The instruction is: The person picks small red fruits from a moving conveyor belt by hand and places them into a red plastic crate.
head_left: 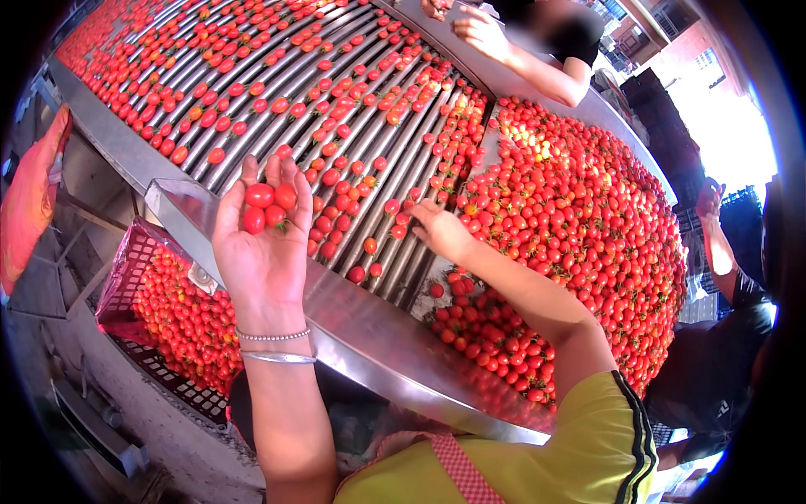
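Note:
My left hand (267,239), palm up and cupped, holds several red cherry tomatoes (269,202) above the near edge of the roller conveyor (277,80). A thin beaded bracelet and a metal bangle circle that wrist. To its right, my right hand (442,231) reaches down over the rollers with its fingers curled. Its thumb and fingertips close about a single cherry tomato (403,219). More loose tomatoes lie on the rollers between the two hands, some with green stems.
A large heap of cherry tomatoes (579,227) fills the metal table to the right. Below the conveyor at left stands a lined crate (122,294) of tomatoes. Across the conveyor, another person's hand (483,34) hovers over the edge; a further person's arm (718,239) shows at right.

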`<action>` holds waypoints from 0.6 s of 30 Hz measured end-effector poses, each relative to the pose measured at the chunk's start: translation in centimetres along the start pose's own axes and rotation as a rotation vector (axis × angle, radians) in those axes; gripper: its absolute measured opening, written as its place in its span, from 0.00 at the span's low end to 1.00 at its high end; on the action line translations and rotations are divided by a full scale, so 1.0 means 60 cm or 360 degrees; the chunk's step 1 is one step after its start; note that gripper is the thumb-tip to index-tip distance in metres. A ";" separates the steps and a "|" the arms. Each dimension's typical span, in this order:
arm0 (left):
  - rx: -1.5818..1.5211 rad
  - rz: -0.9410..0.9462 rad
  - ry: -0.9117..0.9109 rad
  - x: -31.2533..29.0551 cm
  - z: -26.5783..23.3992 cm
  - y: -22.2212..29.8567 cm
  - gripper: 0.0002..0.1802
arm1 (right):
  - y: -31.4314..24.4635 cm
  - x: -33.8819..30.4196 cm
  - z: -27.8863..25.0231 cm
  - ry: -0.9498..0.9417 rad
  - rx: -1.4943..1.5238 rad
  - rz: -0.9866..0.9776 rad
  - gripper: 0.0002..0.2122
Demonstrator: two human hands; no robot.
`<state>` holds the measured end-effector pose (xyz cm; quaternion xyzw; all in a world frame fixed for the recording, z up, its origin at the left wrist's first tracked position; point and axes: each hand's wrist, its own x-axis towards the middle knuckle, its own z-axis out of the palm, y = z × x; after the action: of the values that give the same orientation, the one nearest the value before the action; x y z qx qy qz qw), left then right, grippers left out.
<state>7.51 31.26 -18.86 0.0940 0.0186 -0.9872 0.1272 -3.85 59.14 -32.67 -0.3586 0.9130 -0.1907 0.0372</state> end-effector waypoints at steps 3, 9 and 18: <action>-0.0016 -0.0009 0.0021 0.002 -0.002 -0.001 0.15 | -0.013 0.014 0.017 -0.0085 -0.0231 -0.0032 0.16; 0.0056 -0.0018 0.0104 -0.001 0.002 -0.011 0.15 | -0.077 0.051 -0.053 0.0165 0.0042 0.0122 0.12; 0.0313 -0.0068 0.0042 -0.008 -0.021 0.003 0.18 | -0.344 0.101 -0.111 0.0726 0.0799 -0.0833 0.19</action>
<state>8.25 31.30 -20.03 0.1187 -0.0748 -0.9854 0.0960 3.52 43.43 -18.34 -0.5067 0.7012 -0.4846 -0.1292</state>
